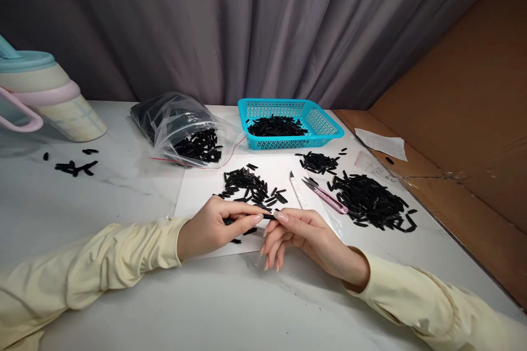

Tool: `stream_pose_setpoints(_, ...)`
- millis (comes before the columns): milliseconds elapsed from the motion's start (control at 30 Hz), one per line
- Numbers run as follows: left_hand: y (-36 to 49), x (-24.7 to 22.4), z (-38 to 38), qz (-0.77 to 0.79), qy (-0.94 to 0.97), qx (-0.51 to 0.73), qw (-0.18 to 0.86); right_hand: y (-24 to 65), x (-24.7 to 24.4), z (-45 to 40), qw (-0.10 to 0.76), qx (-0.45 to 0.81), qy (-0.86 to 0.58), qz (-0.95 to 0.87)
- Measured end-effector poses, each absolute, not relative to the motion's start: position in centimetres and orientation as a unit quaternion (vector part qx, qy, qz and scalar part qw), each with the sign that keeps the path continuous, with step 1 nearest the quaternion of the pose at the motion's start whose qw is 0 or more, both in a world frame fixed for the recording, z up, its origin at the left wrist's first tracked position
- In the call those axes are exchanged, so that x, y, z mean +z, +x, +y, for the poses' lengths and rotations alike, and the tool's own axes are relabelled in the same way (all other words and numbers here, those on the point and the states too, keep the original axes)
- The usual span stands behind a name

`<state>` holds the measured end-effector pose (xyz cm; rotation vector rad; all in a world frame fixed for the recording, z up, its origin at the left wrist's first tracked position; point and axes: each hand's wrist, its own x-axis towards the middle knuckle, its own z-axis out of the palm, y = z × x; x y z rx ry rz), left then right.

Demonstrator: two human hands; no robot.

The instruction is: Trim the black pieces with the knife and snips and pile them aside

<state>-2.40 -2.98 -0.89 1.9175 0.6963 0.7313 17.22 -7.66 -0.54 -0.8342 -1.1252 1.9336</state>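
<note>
Between my two hands is one small black elongated piece [269, 216], its exact kind not clear. My left hand [224, 225] pinches its left end between thumb and fingers. The thumb and forefinger of my right hand [302, 233] close on its right end, the other fingers hanging curled below. Both hands are above a white sheet [197, 189] and a loose pile of similar black pieces [247, 185], partly hidden by my left hand. Just beyond my right hand lie a craft knife [298, 189] with a pale handle and pink thread snips [327, 196].
A clear zip bag [185, 131] of black pieces lies open beside a blue basket [290, 143] holding more. Other heaps are a large pile [373, 202] and a smaller pile [319, 163] at right. A tumbler [61, 98] stands left; a cardboard wall [465, 88] borders the right.
</note>
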Motion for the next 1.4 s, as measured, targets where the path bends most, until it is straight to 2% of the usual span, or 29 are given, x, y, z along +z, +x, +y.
stream_pose_setpoints(300,-2.5,-1.0,-3.0,0.273,0.801,0.32,0.426,17.3,-0.6,-7.6,0.364,0.753,-0.329,-0.438)
stream_pose_setpoints(767,-2.4,-1.0,-3.0,0.276,0.797,0.321,0.431,17.3,-0.7,-7.7,0.36,0.749,-0.33,-0.448)
stream_pose_setpoints(1033,-2.2,-0.6,-2.9,0.288,0.782,0.278,0.478,17.2,-0.6,-7.7,0.359,0.751,-0.318,-0.454)
stream_pose_setpoints(1233,-2.1,-0.7,-2.9,0.265,0.794,0.294,0.461,16.9,-0.9,-7.7,0.347,0.753,-0.315,-0.462)
stream_pose_setpoints(1333,-2.2,-0.7,-2.9,0.274,0.793,0.303,0.453,17.0,-0.2,-7.6,0.341,0.724,-0.354,-0.485)
stream_pose_setpoints(1400,-2.2,-0.7,-2.9,0.29,0.785,0.301,0.457,17.7,0.9,-7.3,0.358,0.648,-0.413,-0.53)
